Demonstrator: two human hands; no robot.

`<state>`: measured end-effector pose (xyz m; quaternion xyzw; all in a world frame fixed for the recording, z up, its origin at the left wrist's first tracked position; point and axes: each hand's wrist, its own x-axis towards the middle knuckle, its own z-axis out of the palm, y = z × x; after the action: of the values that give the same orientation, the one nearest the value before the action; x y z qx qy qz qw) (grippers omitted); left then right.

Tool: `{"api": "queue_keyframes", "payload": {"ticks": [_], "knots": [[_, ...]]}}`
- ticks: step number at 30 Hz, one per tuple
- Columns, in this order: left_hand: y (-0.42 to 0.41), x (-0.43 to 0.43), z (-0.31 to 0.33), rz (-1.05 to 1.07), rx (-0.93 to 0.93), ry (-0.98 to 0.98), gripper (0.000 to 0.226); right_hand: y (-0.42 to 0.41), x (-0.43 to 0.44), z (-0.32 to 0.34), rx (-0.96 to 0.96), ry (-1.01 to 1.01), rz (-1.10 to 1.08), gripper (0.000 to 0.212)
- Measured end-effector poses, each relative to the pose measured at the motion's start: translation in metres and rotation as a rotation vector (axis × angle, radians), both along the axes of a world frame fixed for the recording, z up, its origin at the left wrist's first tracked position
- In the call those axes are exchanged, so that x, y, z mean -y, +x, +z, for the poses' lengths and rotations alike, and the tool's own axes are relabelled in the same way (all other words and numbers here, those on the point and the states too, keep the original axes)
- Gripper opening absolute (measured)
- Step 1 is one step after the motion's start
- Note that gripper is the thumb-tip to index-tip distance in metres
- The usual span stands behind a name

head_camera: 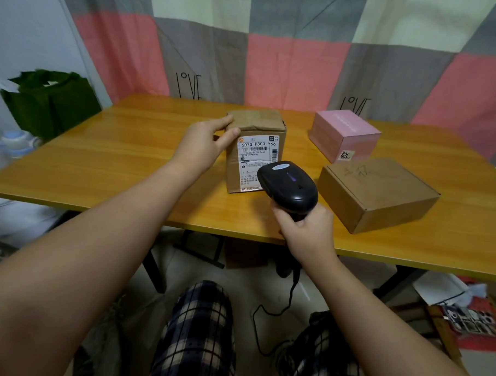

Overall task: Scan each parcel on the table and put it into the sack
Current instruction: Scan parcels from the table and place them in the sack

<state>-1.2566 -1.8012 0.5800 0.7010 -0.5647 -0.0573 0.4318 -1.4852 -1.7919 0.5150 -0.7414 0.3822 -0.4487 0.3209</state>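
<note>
Our left hand (204, 146) clasps the upper left corner of the tall cardboard parcel (261, 121), thumb on its labelled front. Our right hand (306, 233) grips the handle of the black barcode scanner (289, 186), whose head sits just in front of the shipping label (257, 152). The parcel stands upright on the table (114, 159). To its right lie a pink box (344, 133) and a flat brown carton (377, 193). The green sack (50, 102) stands beyond the table's left end.

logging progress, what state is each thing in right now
tall parcel: upright, taped shut, label facing camera
left hand: grips tall parcel's top corner
right hand: grips scanner
scanner: pointed at label
pink box: closed, on table
flat brown box: closed, on table
green sack: standing, top open
</note>
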Motion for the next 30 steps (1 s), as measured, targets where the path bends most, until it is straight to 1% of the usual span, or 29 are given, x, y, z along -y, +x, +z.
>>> {"api": "queue_keyframes", "payload": {"ticks": [3, 5, 7, 9, 11, 14, 16, 19, 22, 24, 26, 28, 30], "knots": [[-0.001, 0.001, -0.001, -0.008, 0.02, -0.019, 0.045, 0.001, -0.001, 0.0, 0.005, 0.032, 0.019, 0.013], [-0.004, 0.003, -0.002, -0.025, 0.037, -0.004, 0.045, 0.003, 0.001, 0.003, 0.049, 0.117, 0.024, 0.016], [-0.006, 0.006, -0.003, -0.071, -0.035, 0.038, 0.051, 0.004, 0.007, 0.008, 0.117, 0.199, 0.027, 0.027], [-0.007, 0.01, -0.003, -0.146, -0.154, 0.065, 0.061, 0.007, 0.014, 0.015, 0.19, 0.222, 0.054, 0.038], [-0.008, 0.012, -0.003, -0.192, -0.257, 0.07, 0.065, 0.01, 0.02, 0.02, 0.254, 0.231, 0.084, 0.042], [-0.013, 0.005, -0.005, -0.153, -0.294, 0.02, 0.067, 0.014, 0.025, 0.023, 0.28, 0.252, 0.113, 0.047], [-0.014, -0.017, -0.005, -0.062, -0.314, -0.046, 0.068, 0.02, 0.019, 0.027, 0.298, 0.275, 0.159, 0.047], [-0.005, -0.082, -0.004, 0.134, -0.368, -0.171, 0.078, 0.037, -0.007, 0.034, 0.319, 0.332, 0.32, 0.042], [0.004, -0.172, -0.012, 0.368, -0.406, -0.284, 0.079, 0.068, -0.045, 0.029, 0.244, 0.495, 0.545, 0.029], [0.006, -0.234, -0.026, 0.553, -0.369, -0.328, 0.077, 0.094, -0.077, 0.018, 0.123, 0.636, 0.678, 0.026], [0.009, -0.291, -0.044, 0.721, -0.338, -0.333, 0.082, 0.118, -0.11, -0.003, -0.059, 0.687, 0.758, 0.025], [0.01, -0.337, -0.06, 0.854, -0.356, -0.302, 0.081, 0.137, -0.139, -0.026, -0.218, 0.599, 0.774, 0.037], [0.012, -0.371, -0.075, 0.916, -0.37, -0.298, 0.079, 0.151, -0.16, -0.046, -0.297, 0.484, 0.772, 0.047]]}}
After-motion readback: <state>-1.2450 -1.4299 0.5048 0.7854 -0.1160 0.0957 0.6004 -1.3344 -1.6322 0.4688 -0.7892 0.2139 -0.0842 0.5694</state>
